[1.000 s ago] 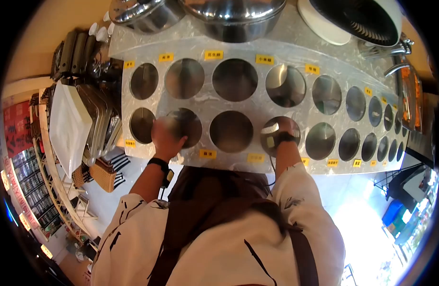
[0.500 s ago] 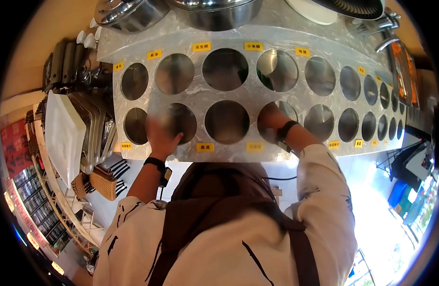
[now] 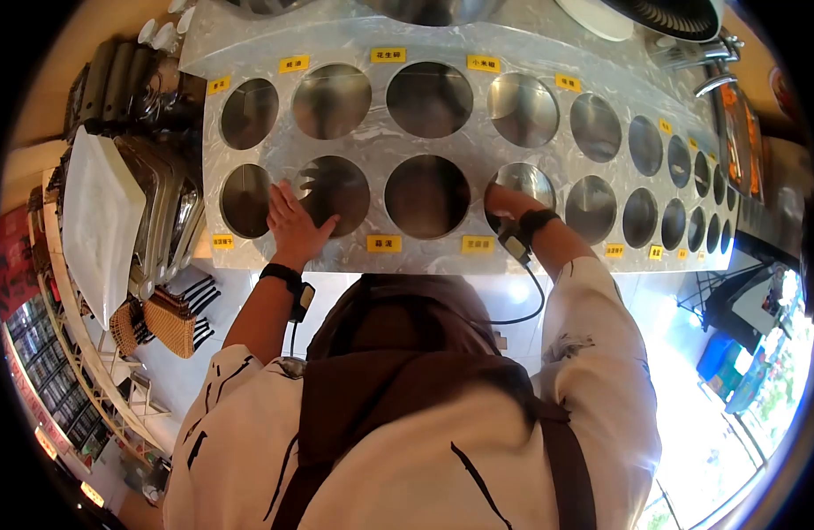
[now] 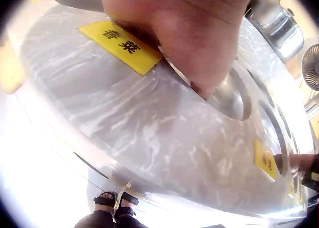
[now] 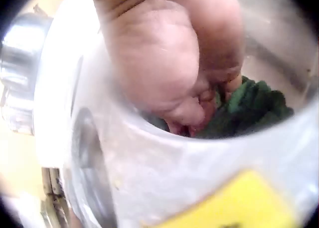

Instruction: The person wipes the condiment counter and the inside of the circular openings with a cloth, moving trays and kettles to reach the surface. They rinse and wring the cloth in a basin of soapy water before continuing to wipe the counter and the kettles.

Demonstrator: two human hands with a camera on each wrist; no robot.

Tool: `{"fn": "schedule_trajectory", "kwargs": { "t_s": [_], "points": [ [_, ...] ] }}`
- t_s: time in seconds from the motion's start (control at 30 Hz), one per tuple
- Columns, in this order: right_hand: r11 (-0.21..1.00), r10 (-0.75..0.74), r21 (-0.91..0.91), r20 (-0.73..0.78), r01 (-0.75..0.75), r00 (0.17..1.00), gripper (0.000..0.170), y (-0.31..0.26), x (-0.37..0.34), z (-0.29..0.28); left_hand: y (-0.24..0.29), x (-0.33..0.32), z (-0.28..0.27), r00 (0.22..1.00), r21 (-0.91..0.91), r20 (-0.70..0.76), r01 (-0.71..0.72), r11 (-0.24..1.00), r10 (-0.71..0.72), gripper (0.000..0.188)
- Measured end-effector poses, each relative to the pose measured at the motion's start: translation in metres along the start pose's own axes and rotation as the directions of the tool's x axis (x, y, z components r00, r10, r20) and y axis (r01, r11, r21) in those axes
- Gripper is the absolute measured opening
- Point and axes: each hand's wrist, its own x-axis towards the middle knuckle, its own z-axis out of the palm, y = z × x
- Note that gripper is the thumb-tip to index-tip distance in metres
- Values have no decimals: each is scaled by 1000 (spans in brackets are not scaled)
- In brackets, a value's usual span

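My left hand [image 3: 294, 228] rests on the marbled counter panel [image 3: 425, 258], its fingers spread over the strip between two round holes. In the left wrist view its palm side sits close beside a yellow label [image 4: 121, 46], with the thumb at the edge of a hole. My right hand [image 3: 511, 201] reaches down into a front-row hole, so its fingers are hidden in the head view. In the right wrist view its curled fingers grip a dark green cloth [image 5: 254, 108] inside the hole, below the rim.
Two rows of round holes run along the panel, with yellow labels [image 3: 384, 244] beside them. Metal pots [image 3: 433, 7] and a tap [image 3: 716, 84] stand at the back. White trays [image 3: 102, 225] are stacked at the left. A cable [image 3: 535, 300] hangs from the right wrist.
The right hand stays in its hole while its forearm has swung to slant in from the right. The left hand's fingers show more spread now. The head view has shifted over the counter.
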Motion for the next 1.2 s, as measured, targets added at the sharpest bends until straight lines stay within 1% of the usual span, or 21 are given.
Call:
{"fn": "schedule_trajectory", "kwargs": {
  "t_s": [0.03,0.07,0.1,0.13,0.2,0.27,0.33,0.37,0.43,0.47,0.5,0.53,0.57,0.63,0.67,0.7,0.77,0.9,1.03,1.13,1.2],
  "points": [
    [990,-68,-115,112,80,991,24,-3,-4,-4,1,1,0,1000,12,2,9,1000,-9,117],
    [991,-67,-108,116,80,991,24,-4,-1,13,1,0,-1,1000,25,5,18,1000,-19,117],
    [925,56,377,-33,-39,998,27,-2,1,36,1,0,-1,1000,24,9,16,1000,-16,117],
    [627,234,776,-106,-66,967,32,4,3,60,1,0,-1,1000,23,13,13,1000,-14,116],
    [667,190,740,-53,-89,980,30,27,-2,102,-3,-1,0,1000,26,19,13,1000,-14,116],
    [711,148,695,0,-106,989,28,30,-7,101,-4,0,2,999,-10,-37,-17,1000,16,114],
    [543,526,689,166,-480,834,22,19,-23,100,-4,0,3,1000,-18,-18,-7,1000,6,114],
    [544,524,688,170,-481,835,22,11,-32,87,-4,0,2,1000,-19,0,-1,1000,1,115],
    [719,581,378,135,-584,803,19,-8,-50,33,-3,1,-2,1000,-24,7,0,1000,0,115],
    [720,625,384,0,-577,780,18,-19,-58,17,-3,0,-3,1000,-28,17,-1,1000,1,115],
    [720,626,382,3,-579,780,18,-30,-65,5,-2,0,-2,1000,-31,19,0,1000,1,115],
    [676,683,588,-273,-445,678,19,-40,-71,-6,-2,1,-2,1000,-25,24,0,1000,0,115],
    [642,731,728,-489,-238,475,22,-52,-74,-12,-3,0,-3,1000,-15,30,1,1000,0,115],
    [749,626,662,-716,16,308,28,-77,-74,-10,-6,-1,1,1000,-9,27,-3,1000,3,115],
    [770,591,633,-755,80,285,37,-90,-74,-10,-6,0,1,1000,-5,23,-8,1000,9,115],
    [771,592,633,-755,78,281,37,-101,-73,-10,-6,0,0,1000,-6,19,-12,1000,12,115],
    [758,618,649,-682,-66,390,45,-114,-73,-13,-4,0,-4,998,10,61,4,1000,-5,115],
    [794,593,591,-698,-146,400,47,-124,-75,-13,-7,-1,-3,998,1,56,-10,1000,10,115],
    [803,583,580,-713,-140,389,47,-131,-80,-7,-9,-2,2,999,-21,-6,-39,999,39,115],
    [745,642,663,-682,-74,350,43,-133,-76,-1,-10,-2,3,998,-43,-37,-48,998,46,114],
    [653,740,755,-619,-60,265,38,-132,-70,-4,-8,-2,-2,999,-49,-28,-41,998,40,113]
  ]
}}
